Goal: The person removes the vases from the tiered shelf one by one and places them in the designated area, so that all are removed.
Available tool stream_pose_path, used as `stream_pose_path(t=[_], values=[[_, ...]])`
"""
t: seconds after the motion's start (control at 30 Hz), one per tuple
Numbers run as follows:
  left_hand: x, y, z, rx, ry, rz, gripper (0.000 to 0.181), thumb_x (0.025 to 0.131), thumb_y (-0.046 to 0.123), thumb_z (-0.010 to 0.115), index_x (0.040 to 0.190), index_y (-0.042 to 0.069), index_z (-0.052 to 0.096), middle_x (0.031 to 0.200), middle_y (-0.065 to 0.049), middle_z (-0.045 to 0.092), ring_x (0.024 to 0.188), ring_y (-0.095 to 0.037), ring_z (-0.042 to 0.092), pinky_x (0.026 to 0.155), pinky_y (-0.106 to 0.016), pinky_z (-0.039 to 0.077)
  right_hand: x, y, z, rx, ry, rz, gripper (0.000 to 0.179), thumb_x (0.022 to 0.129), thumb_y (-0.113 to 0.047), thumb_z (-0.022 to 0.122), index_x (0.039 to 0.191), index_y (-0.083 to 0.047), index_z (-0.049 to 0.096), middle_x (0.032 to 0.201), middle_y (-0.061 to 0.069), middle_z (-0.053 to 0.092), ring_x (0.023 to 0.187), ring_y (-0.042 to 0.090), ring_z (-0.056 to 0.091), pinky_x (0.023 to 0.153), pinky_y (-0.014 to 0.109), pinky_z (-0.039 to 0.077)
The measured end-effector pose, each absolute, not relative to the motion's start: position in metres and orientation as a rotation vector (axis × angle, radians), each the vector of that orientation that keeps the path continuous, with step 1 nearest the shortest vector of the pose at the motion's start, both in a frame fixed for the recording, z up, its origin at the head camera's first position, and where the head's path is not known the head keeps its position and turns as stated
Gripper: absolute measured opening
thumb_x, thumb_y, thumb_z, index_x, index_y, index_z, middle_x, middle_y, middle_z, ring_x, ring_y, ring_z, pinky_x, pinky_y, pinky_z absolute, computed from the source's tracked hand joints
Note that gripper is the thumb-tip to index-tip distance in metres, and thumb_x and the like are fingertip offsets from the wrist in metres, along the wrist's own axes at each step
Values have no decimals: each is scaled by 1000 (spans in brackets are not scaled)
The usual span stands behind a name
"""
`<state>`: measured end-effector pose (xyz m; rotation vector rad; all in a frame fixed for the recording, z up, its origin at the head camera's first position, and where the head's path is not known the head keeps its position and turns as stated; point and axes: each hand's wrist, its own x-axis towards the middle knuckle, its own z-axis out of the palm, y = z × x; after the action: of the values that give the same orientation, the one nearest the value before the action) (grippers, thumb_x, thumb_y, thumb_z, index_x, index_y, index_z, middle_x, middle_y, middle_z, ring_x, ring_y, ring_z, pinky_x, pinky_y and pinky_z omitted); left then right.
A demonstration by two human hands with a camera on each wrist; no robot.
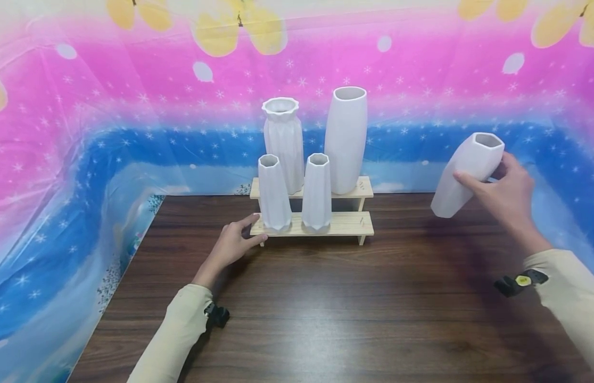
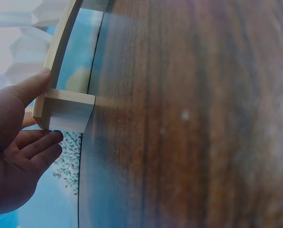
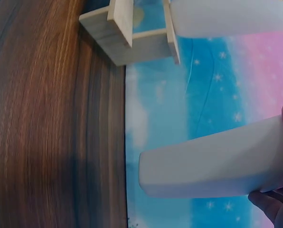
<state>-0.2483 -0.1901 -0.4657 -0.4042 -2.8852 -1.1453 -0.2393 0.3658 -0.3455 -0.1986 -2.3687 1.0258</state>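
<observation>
My right hand grips a white vase with an angular mouth, thumb in front and fingers behind. The vase leans, mouth toward the right, and in the right wrist view its base hangs apart from the table. At the left end of a two-tier wooden stand, my left hand pinches the lower board between thumb and finger. Two slim white vases stand on that lower board. Behind them, the upper board carries a scalloped-rim vase and a tall smooth vase.
The stand sits near the back edge of a dark wood table. Beyond that edge hangs a pink and blue patterned cloth, which also runs along both sides.
</observation>
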Motion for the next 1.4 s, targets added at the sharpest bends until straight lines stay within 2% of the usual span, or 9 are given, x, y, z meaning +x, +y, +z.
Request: stream_pose_path(t=[0.13, 0.43, 0.87, 1.0, 1.13, 1.2, 1.27, 1.4], values=[[-249, -191, -466, -390, -2895, -1156, 71, 94, 39, 75, 152, 5, 49, 155, -14, 47, 139, -36, 49, 96, -50, 51, -243, 374, -348, -226, -2365, 1024, 80, 78, -39, 89, 145, -10, 56, 122, 13, 63, 88, -2, 55, 66, 4, 44], [-249, -191, -466, -395, -2887, -1180, 72, 94, 38, 76, 152, 5, 49, 156, -15, 46, 139, -39, 49, 104, -54, 47, -250, 390, -350, -292, -2386, 1005, 83, 78, -45, 88, 147, -15, 54, 132, 19, 63, 92, 3, 56, 67, 6, 43], [-250, -190, -466, -390, -2899, -1181, 72, 94, 39, 75, 153, 7, 49, 156, -15, 46, 140, -37, 47, 104, -55, 47, -262, 415, -363, -382, -2395, 936, 86, 77, -49, 87, 146, -8, 54, 126, 19, 63, 83, -5, 49, 65, 10, 40], [-249, -190, -466, -393, -2904, -1186, 72, 94, 39, 75, 153, 7, 49, 156, -14, 46, 142, -36, 45, 106, -56, 45, -266, 423, -367, -417, -2415, 929, 88, 78, -51, 85, 148, -9, 52, 130, 19, 62, 91, 2, 53, 65, 11, 39], [-249, -190, -466, -387, -2908, -1183, 71, 94, 38, 75, 152, 7, 49, 157, -13, 46, 143, -36, 44, 107, -56, 44, -270, 430, -369, -453, -2414, 976, 89, 79, -53, 84, 151, -15, 49, 129, 9, 62, 97, 4, 52, 76, 17, 40], [-249, -190, -466, -384, -2909, -1178, 71, 95, 38, 75, 153, 7, 49, 157, -13, 46, 143, -36, 44, 106, -56, 44, -272, 431, -369, -470, -2405, 1011, 89, 79, -54, 84, 151, -17, 48, 125, 1, 60, 99, 0, 47, 85, 23, 37], [-249, -191, -466, -383, -2907, -1179, 71, 95, 38, 75, 153, 7, 49, 157, -13, 46, 143, -36, 45, 106, -56, 45, -274, 432, -369, -494, -2400, 1034, 90, 79, -55, 84, 152, -18, 47, 124, -3, 59, 101, -1, 43, 88, 28, 35], [-249, -192, -466, -385, -2903, -1187, 71, 95, 39, 75, 152, 8, 49, 157, -12, 46, 142, -36, 46, 106, -55, 45, -281, 435, -371, -520, -2409, 1032, 92, 79, -56, 83, 153, -18, 45, 133, 3, 57, 108, 2, 42, 85, 26, 38]])
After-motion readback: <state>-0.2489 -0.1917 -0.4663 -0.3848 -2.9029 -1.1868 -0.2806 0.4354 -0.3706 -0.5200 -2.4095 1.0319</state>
